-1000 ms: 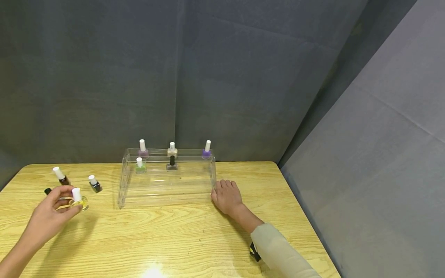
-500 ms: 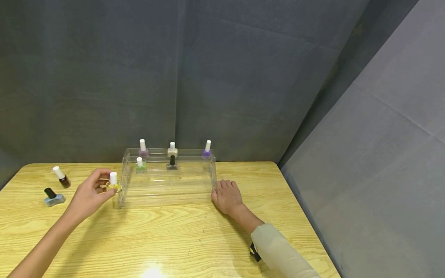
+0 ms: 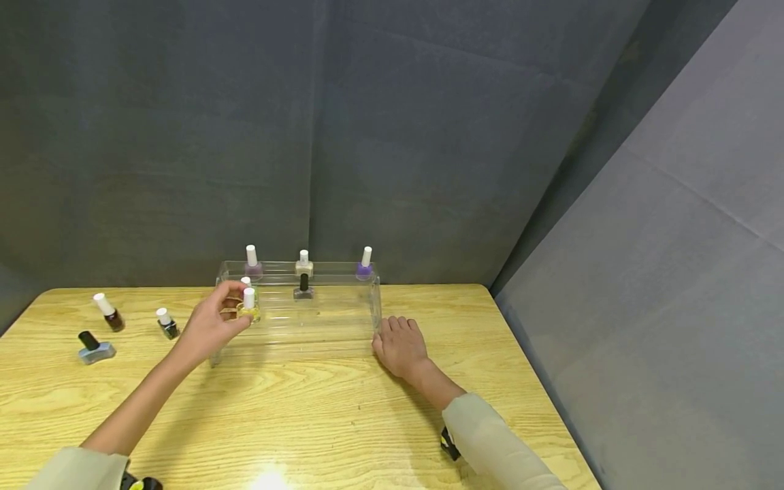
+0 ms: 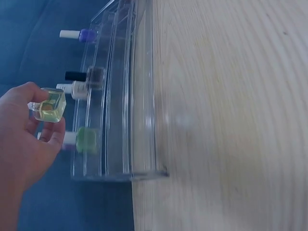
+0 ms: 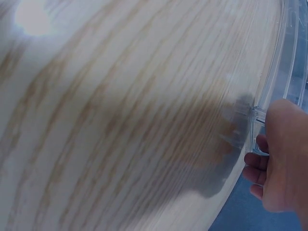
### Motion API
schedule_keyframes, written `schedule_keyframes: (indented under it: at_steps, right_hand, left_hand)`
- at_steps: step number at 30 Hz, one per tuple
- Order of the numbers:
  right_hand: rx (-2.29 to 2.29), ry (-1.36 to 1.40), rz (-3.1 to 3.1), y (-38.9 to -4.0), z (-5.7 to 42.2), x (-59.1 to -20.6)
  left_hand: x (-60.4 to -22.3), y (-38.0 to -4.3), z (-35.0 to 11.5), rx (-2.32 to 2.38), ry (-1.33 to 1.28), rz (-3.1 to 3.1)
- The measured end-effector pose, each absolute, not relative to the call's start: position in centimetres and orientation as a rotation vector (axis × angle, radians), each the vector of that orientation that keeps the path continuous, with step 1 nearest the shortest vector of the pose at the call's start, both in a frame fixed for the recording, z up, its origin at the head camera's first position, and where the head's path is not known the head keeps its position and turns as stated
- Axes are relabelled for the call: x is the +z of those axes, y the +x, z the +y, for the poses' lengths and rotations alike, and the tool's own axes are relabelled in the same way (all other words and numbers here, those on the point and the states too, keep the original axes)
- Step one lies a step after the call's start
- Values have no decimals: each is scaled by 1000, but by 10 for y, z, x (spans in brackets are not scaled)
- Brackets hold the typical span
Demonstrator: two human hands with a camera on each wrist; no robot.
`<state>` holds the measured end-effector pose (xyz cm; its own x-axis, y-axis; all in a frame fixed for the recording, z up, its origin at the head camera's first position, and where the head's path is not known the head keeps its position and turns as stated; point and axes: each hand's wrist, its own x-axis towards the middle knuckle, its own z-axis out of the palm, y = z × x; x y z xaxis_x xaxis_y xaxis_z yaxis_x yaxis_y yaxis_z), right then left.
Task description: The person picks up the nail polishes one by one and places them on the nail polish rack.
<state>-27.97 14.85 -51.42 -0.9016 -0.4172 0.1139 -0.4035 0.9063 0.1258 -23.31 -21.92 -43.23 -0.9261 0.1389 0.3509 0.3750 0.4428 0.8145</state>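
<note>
My left hand (image 3: pixel 211 323) pinches a square glass nail polish bottle (image 3: pixel 248 313) with yellow liquid and a white cap. In the left wrist view this bottle (image 4: pixel 52 106) hangs in front of the upper steps of a clear tiered rack (image 4: pixel 113 139). Close behind it stands a green polish bottle (image 4: pixel 86 139), mostly covered by the held one in the head view. My right hand (image 3: pixel 399 348) holds the rack's right end, low by the tabletop. Curled fingers (image 5: pixel 256 168) show beside the rack's corner in the right wrist view.
The rack's top step bears a mauve bottle (image 3: pixel 253 269), a cream bottle (image 3: pixel 303 267) and a purple bottle (image 3: pixel 364 269). A grey bottle with a black cap (image 3: pixel 303 291) stands one step lower. Loose on the left lie a dark-red bottle (image 3: pixel 113 318), a black bottle (image 3: pixel 169 328) and a pale-blue bottle (image 3: pixel 98 352).
My left hand has carried the yellow bottle rightward from the loose bottles, past the rack's left end, to the front of the green bottle. My right hand has stayed at the rack.
</note>
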Motion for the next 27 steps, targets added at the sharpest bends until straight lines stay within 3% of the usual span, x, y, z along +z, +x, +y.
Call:
schedule_keyframes:
  at_steps: [27]
  right_hand:
    - [-251, 615, -2926, -279, 148, -515]
  left_hand:
    - [-429, -297, -111, -1543, -673, -2398]
